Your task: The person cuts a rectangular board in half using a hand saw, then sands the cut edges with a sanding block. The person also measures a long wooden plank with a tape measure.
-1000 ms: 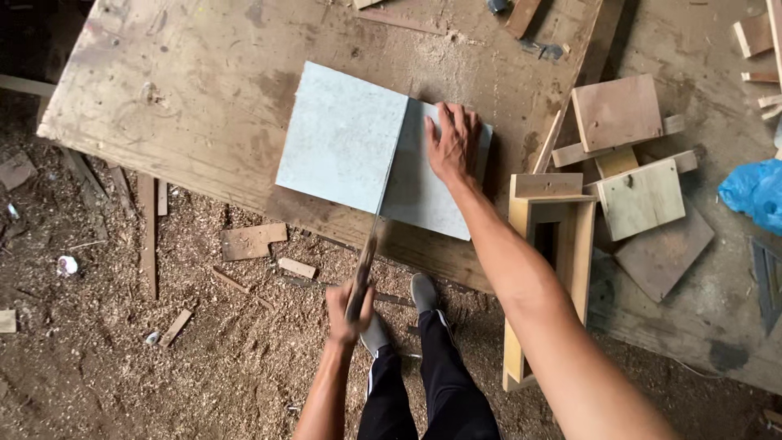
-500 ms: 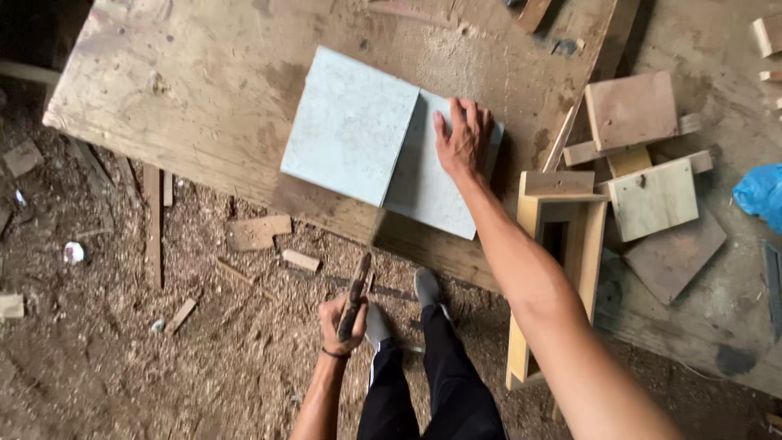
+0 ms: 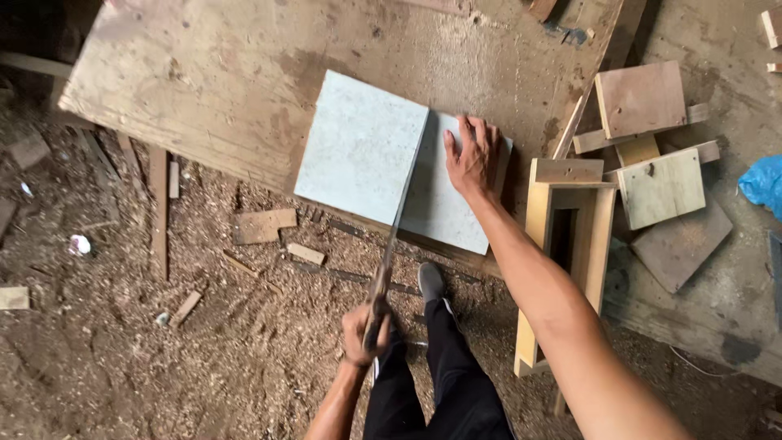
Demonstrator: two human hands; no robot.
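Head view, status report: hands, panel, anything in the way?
Left hand grips handsaw. Right hand flat on pale panel. Blade in cut; nothing blocking.

Board (image 3: 362,147) on bench (image 3: 204,73), offcuts (image 3: 652,147) rt.

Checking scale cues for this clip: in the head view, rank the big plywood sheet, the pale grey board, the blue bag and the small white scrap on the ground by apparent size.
1. Plywood sheet
2. Pale grey board
3. Blue bag, cut off by the frame edge, so unsure
4. White scrap
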